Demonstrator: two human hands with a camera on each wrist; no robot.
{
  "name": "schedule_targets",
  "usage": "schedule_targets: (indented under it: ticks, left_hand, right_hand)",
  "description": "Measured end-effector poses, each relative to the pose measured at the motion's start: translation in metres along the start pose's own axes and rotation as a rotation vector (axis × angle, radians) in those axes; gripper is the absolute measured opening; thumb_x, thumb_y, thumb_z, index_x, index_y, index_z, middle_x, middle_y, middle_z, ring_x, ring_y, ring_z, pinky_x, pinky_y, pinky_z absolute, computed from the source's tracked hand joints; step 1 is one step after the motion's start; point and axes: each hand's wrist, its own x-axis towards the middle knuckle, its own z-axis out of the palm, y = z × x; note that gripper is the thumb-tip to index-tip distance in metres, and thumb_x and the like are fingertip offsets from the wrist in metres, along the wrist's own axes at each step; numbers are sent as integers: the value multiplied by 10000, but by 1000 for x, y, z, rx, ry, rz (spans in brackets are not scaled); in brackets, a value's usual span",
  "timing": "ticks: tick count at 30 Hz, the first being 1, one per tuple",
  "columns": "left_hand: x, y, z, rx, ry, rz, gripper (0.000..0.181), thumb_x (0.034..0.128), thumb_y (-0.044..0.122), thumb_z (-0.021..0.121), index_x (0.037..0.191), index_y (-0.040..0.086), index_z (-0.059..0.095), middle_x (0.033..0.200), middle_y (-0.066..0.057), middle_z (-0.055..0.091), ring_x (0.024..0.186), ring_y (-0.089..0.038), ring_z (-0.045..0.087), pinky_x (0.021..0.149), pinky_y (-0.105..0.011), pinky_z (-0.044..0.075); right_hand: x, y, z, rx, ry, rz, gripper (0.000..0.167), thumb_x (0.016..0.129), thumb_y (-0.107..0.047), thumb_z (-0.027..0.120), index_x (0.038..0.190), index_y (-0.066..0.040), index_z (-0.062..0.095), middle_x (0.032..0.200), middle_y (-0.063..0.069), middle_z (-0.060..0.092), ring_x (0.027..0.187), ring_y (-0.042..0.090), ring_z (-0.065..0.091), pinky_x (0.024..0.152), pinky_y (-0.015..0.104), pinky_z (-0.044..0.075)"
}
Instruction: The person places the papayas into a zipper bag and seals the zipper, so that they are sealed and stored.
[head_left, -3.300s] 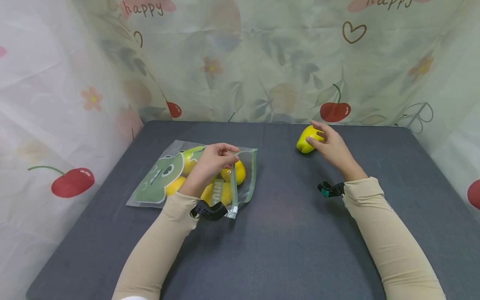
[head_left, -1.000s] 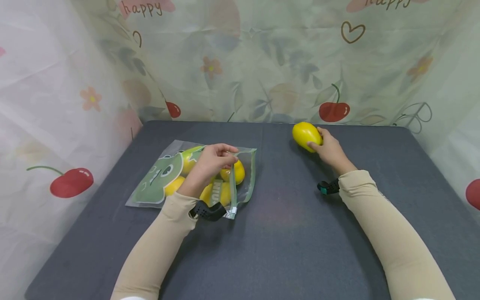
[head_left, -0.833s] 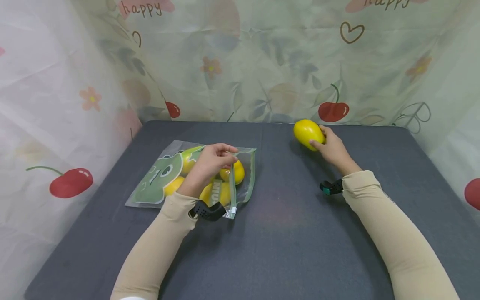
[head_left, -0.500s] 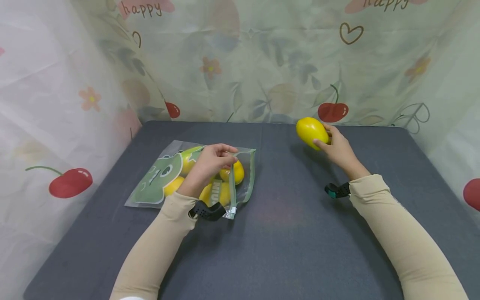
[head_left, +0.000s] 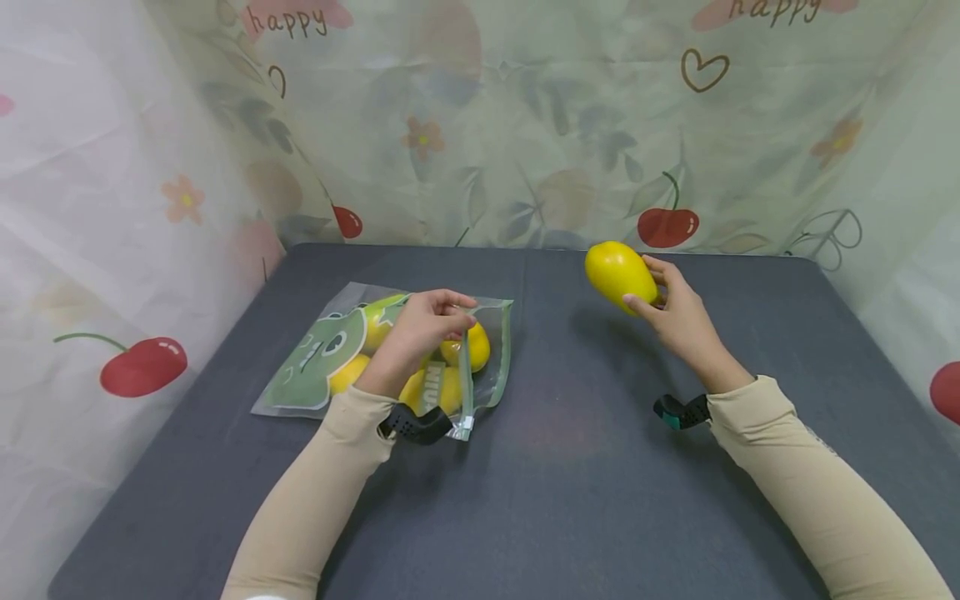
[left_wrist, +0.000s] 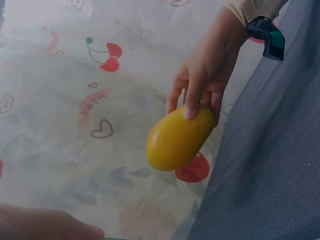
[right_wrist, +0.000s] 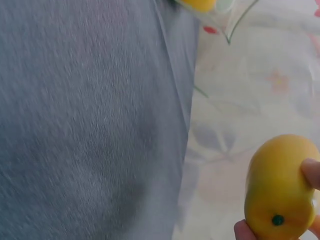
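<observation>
My right hand [head_left: 681, 321] grips a yellow mango [head_left: 617, 271] above the back right of the table. In the right wrist view the mango [right_wrist: 280, 192] shows a small green stem end, with fingertips at its sides. My left hand [head_left: 420, 333] pinches the upper edge of a clear zip bag [head_left: 318, 358] printed with a green cartoon animal, near its open right end. Several yellow fruits [head_left: 452, 387] lie inside the bag, partly hidden by the print and by my left hand. Only part of the left hand [left_wrist: 47, 225] shows in the left wrist view.
A dark grey cloth covers the table [head_left: 570, 492]. Behind it hangs a patterned curtain [head_left: 525, 125], with more curtain at both sides. The bag's zip slider [head_left: 462, 427] sits at its near right corner.
My right hand has taken hold of the mango and lifted it off the table, most recently drawing slightly nearer. The left hand and the bag have stayed in place.
</observation>
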Motion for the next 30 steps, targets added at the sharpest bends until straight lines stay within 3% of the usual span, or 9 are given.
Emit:
schedule_targets:
  ticks: [11, 19, 26, 30]
  left_hand:
    - [0, 0, 0, -12, 1, -2, 267, 892, 64, 629, 1150, -2, 639, 1048, -245, 628, 759, -180, 593, 896, -486, 518]
    - [-1, 1, 0, 7, 7, 0, 279, 890, 74, 639, 1161, 4, 637, 863, -63, 605, 776, -185, 584, 887, -475, 524]
    - [1, -1, 0, 3, 0, 7, 287, 890, 77, 637, 1166, 0, 635, 926, -138, 620, 762, -176, 588, 865, -449, 533]
    - [2, -1, -1, 4, -2, 13, 289, 892, 76, 633, 1169, -4, 631, 910, -115, 619, 764, -171, 589, 866, -448, 535]
  right_hand:
    - [-24, -12, 12, 24, -41, -51, 743, 956, -297, 596, 1542, -99, 184, 1501, 237, 337, 1245, 462, 488, 989, 558, 455]
    - [-32, -16, 16, 24, -50, -81, 719, 947, -284, 612, 1532, -115, 228, 1480, 215, 379, 1210, 439, 520, 979, 550, 467]
    - [-40, -21, 24, 34, -97, -100, 708, 939, -267, 623, 1526, -131, 252, 1473, 180, 395, 1188, 391, 541, 955, 517, 497]
    - [-46, -23, 28, 22, -131, -99, 708, 940, -272, 623, 1528, -140, 251, 1469, 169, 399, 1165, 370, 556, 939, 502, 509]
